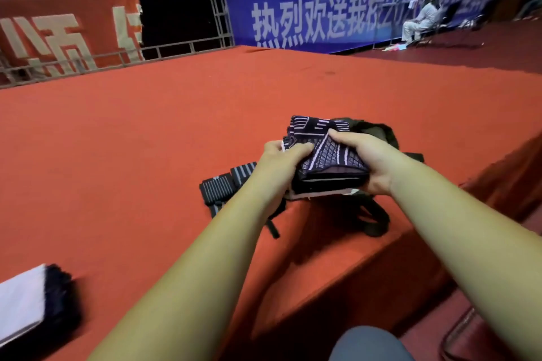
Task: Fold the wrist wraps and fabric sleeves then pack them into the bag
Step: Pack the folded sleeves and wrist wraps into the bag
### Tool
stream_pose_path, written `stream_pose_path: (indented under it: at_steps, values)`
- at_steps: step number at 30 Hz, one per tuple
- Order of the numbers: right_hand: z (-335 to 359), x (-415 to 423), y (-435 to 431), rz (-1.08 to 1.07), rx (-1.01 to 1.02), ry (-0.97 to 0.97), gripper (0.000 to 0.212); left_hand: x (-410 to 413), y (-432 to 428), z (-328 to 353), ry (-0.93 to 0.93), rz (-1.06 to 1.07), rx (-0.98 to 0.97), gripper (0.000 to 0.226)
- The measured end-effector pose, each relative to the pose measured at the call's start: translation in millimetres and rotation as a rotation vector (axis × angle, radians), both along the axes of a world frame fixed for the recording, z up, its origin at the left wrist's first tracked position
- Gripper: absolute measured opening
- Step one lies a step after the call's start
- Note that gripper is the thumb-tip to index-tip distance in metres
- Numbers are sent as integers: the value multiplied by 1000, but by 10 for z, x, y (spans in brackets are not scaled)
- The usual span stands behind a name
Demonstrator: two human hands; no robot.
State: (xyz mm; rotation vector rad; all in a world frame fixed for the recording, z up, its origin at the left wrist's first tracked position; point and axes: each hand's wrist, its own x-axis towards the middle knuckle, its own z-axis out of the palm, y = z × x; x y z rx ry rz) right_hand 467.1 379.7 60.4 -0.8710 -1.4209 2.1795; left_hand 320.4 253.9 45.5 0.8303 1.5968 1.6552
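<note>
Both hands, left hand (283,160) and right hand (371,161), grip folded patterned fabric sleeves (325,152) above dark bag (378,132); wrist wraps (224,187) left of left hand.

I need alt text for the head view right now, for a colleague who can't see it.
The left hand and right hand grip a folded stack of dark patterned fabric sleeves just over a dark green bag on a red carpeted platform. Striped wrist wraps lie on the carpet left of the bag.
</note>
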Motion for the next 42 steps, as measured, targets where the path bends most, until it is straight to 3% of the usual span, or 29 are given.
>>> stream_pose_path:
  at_steps: [2,4,7,10,13,19,24,28,31,33,39,42]
  values:
    - [-35,115,292,-51,-6,26,47,15,240,35,137,0,-25,63]
    - [-88,196,547,-117,6,65,46,-50,435,33,329,92,-42,48]
    - [-161,271,832,-205,14,98,36,-240,685,-52,875,387,-189,12]
    - [-225,282,1032,-243,-3,136,40,-314,895,-121,1112,245,-514,19]
    - [-233,219,1152,-230,-4,196,39,-373,1002,-115,1118,73,-656,37]
    - [-179,-98,1235,-124,103,239,34,-523,1016,20,1007,100,-353,42]
    - [-191,-409,1263,10,190,289,44,-540,887,395,678,-80,-188,49]
    - [-218,-581,1323,19,208,268,46,-726,838,537,495,-191,-208,80]
    - [-253,-685,1354,21,227,252,37,-761,878,541,545,-130,-196,80]
    - [-287,-747,1370,24,261,204,31,-770,924,495,588,-69,-198,68]
    - [-305,-876,1394,91,427,3,66,-782,961,449,820,5,-244,56]
    - [-252,-930,1403,123,509,-88,59,-824,939,436,927,34,-271,56]
